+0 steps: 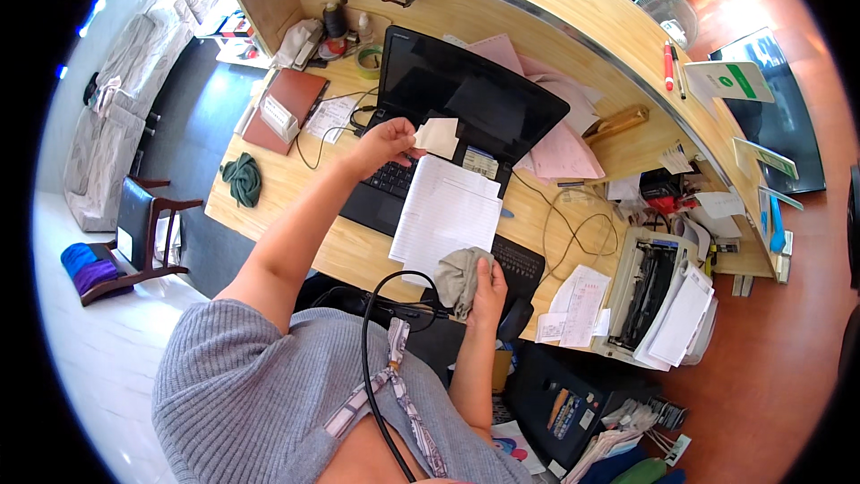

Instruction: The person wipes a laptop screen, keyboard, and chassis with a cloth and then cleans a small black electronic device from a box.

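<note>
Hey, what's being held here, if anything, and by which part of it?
The left grip pinches a flat cream piece by its left edge; the right grip holds a bunched grey-beige cloth by its right side.

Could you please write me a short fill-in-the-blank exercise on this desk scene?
1. The ____ hand holds a crumpled greyish-beige cloth.
2. The ____ hand is the one nearer the laptop screen.
3. The dark cloth at the left end of the desk is coloured ____.
4. The white sheets are ruled with ____.

Missing words: right; left; green; lines.
</note>
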### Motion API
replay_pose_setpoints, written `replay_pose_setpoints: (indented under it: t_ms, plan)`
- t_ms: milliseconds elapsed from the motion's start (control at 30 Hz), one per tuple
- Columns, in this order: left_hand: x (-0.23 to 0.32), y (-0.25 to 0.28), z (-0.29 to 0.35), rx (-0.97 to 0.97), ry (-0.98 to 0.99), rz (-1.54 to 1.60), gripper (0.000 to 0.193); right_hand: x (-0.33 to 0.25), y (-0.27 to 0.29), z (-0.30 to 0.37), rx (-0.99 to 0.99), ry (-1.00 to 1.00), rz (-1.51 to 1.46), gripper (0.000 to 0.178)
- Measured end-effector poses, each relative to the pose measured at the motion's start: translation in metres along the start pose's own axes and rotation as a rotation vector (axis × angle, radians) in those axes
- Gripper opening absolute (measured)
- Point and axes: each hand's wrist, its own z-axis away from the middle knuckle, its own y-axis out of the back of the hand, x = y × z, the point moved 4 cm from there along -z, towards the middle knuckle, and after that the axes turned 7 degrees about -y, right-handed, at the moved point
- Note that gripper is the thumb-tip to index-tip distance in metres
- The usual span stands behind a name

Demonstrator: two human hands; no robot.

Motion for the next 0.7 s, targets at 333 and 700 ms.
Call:
replay_pose_setpoints:
  t_ms: [333, 700]
  plan:
    - [0.128, -0.049, 0.085, 0.023, -1.243, -1.259, 0.012, -0.018, 0.005, 0.010, 0.069, 0.078, -0.060, 0.026]
    - [-0.009, 0.038, 0.172, 0.072, -0.285, -0.309, 0.014, 0.015, -0.006, 0.059, 0.210, 0.099, -0.068, 0.027]
